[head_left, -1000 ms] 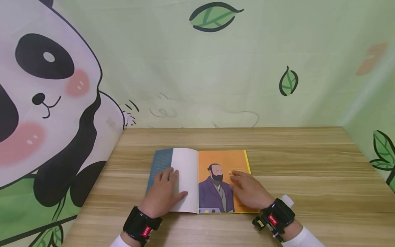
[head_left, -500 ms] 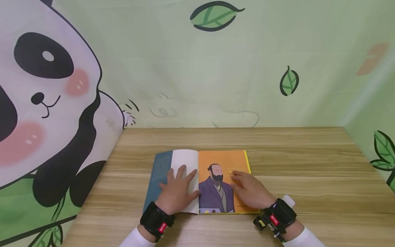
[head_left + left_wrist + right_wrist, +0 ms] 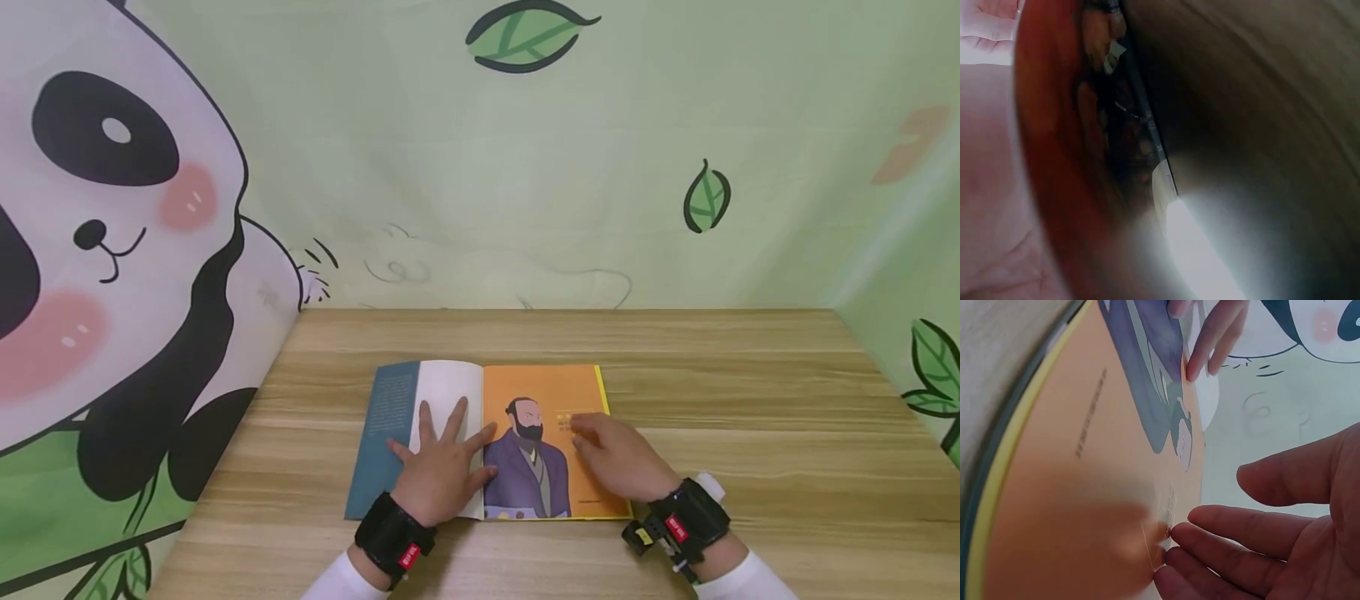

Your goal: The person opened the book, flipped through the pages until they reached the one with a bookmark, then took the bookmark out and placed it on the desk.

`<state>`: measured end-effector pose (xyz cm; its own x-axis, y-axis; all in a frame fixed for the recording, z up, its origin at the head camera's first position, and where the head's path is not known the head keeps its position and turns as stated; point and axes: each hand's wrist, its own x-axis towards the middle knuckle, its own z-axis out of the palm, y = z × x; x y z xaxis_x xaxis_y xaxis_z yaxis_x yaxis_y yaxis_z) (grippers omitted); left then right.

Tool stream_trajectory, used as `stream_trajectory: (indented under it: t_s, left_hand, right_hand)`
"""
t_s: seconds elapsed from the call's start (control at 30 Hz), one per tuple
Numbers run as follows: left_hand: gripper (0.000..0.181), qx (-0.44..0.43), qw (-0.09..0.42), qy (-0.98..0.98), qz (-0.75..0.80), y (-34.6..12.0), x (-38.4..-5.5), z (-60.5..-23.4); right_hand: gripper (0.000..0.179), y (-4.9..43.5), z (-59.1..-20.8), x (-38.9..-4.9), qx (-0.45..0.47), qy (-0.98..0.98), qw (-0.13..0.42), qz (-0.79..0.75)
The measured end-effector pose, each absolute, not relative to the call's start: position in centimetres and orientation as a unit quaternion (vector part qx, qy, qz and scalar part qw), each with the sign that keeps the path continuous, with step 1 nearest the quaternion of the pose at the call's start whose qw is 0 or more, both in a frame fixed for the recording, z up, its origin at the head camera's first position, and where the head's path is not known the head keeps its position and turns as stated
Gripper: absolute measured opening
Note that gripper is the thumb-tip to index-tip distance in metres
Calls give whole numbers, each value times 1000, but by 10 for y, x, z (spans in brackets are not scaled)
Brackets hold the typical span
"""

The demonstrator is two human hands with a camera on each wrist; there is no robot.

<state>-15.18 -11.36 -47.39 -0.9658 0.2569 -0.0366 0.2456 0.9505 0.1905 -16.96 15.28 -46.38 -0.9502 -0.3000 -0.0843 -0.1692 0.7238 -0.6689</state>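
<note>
An open book (image 3: 540, 379) lies on the wooden table. Its left side has a white page and a blue flap (image 3: 382, 417) with small print; the orange right page shows a drawn bearded figure in a purple robe. My left hand (image 3: 442, 475) rests palm down on the left side, fingers spread, its thumb and forefinger reaching past the fold. On the right page's outer part, the fingertips of my right hand (image 3: 626, 462) touch the paper. The right wrist view shows those fingers (image 3: 1241, 547) nearly straight, the thumb apart. Dark and blurred, the left wrist view shows part of my palm (image 3: 991, 175).
The wooden table (image 3: 750, 375) extends around the book on all sides. Behind it hangs a pale green backdrop (image 3: 420, 167) with drawn leaves, and a large drawn panda (image 3: 150, 250) at the left. A band with a small device sits on each wrist.
My left hand has slid right across the left page to the fold, its fingers spreading wider, uncovering more of the blue flap. My right hand has shifted very slightly right.
</note>
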Motion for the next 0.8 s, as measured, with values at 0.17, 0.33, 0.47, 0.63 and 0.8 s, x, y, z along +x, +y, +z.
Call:
stream_trajectory:
  t_s: [0.17, 0.33, 0.47, 0.63, 0.8]
  left_hand:
    - [55, 124, 43, 986, 101, -115, -156, -477]
    - [56, 121, 54, 986, 105, -118, -160, -482]
    - [56, 122, 51, 985, 108, -119, -162, -484]
    - [56, 120, 54, 985, 115, -120, -162, -483]
    - [56, 118, 60, 984, 118, -119, -162, -483]
  right_hand:
    - [37, 155, -461, -170, -123, 921, 98, -357]
    - [38, 155, -459, -171, -108, 919, 106, -364]
    - [39, 156, -460, -173, -95, 917, 113, -370]
    - [40, 158, -461, -173, -91, 916, 120, -373]
    - [41, 160, -460, -173, -89, 916, 122, -371]
